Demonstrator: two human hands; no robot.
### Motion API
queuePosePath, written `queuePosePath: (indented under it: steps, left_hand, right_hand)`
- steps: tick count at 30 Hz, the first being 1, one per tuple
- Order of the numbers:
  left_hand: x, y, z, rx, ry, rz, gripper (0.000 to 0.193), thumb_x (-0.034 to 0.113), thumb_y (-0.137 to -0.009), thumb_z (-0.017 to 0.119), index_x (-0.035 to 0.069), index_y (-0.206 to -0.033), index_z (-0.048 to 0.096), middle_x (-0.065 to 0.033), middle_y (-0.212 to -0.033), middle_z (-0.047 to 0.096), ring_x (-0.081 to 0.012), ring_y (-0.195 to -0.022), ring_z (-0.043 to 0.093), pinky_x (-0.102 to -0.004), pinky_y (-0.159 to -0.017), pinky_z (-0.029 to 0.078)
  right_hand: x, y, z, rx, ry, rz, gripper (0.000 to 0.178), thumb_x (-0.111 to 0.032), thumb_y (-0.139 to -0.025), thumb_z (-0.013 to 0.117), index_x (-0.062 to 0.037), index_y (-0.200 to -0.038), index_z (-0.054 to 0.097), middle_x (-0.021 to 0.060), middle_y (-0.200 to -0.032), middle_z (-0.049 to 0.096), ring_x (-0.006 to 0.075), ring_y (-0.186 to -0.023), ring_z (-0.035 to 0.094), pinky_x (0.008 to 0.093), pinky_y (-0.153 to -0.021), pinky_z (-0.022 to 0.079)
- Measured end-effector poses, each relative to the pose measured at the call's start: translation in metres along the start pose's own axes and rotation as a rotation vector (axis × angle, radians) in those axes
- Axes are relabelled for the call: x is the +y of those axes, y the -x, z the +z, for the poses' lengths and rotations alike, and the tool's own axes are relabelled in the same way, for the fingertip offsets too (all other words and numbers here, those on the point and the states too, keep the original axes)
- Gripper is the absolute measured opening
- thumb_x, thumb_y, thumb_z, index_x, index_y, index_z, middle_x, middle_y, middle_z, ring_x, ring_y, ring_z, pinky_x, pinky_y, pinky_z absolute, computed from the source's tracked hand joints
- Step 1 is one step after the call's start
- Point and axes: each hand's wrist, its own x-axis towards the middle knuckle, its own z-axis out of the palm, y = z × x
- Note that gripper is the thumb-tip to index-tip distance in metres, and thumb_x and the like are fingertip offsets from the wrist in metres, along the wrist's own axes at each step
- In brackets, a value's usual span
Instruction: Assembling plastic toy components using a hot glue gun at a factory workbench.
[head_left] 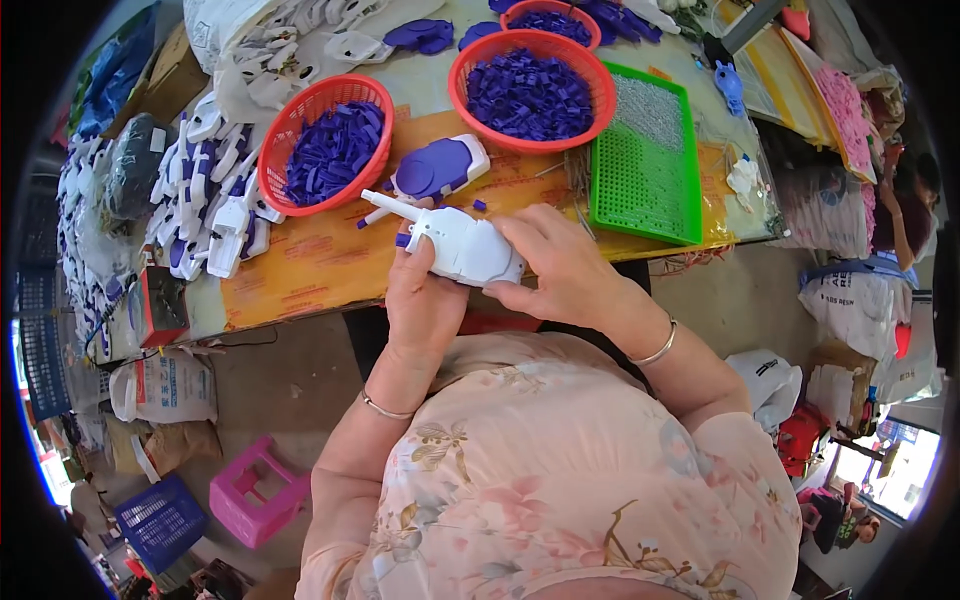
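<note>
White and purple parts (228,225) lie heaped at the left of the tabletop (275,285), by a red basket (272,182) that seems put close for easy reaching. In the middle, over the near edge, the left hand (425,305) has its grip curled round a white spouted piece (470,245), likely for steadiness, while the right hand (570,262), grip half open, hugs its wide right end. Farther right, a green tray (645,229) keeps silvery bits (648,112) together.
</note>
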Motion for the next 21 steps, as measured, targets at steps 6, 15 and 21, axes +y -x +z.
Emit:
queuePosePath:
  steps: [6,15,21]
  left_hand:
    - [0.002,-0.001,-0.005,-0.058,-0.038,0.023,0.048,0.032,-0.093,0.056,0.012,-0.134,0.044,-0.0059,-0.126,0.055,-0.0258,-0.12,0.05,-0.0455,-0.105,0.036]
    - [0.02,0.003,-0.009,0.035,0.1,0.048,0.051,0.036,-0.096,0.052,0.007,-0.136,0.04,-0.0094,-0.127,0.055,-0.0286,-0.12,0.051,-0.0479,-0.104,0.037]
    - [0.023,0.009,-0.011,0.01,0.173,0.005,0.052,0.037,-0.095,0.049,0.006,-0.136,0.041,-0.0107,-0.13,0.053,-0.0291,-0.123,0.047,-0.0486,-0.107,0.033]
  right_hand:
    - [0.001,-0.003,-0.008,0.002,0.058,-0.094,0.055,-0.02,-0.063,0.081,0.0,-0.109,0.058,0.0138,-0.097,0.059,0.0309,-0.086,0.058,0.0384,-0.073,0.049]
    - [0.022,-0.003,-0.005,0.042,0.113,-0.05,0.047,-0.018,-0.065,0.08,0.0013,-0.101,0.057,0.0149,-0.093,0.059,0.0316,-0.083,0.058,0.0385,-0.071,0.049]
    - [0.006,-0.008,-0.002,0.168,0.272,-0.075,0.056,-0.026,-0.073,0.077,0.0043,-0.114,0.054,0.0204,-0.114,0.054,0.0358,-0.102,0.053,0.0409,-0.088,0.044]
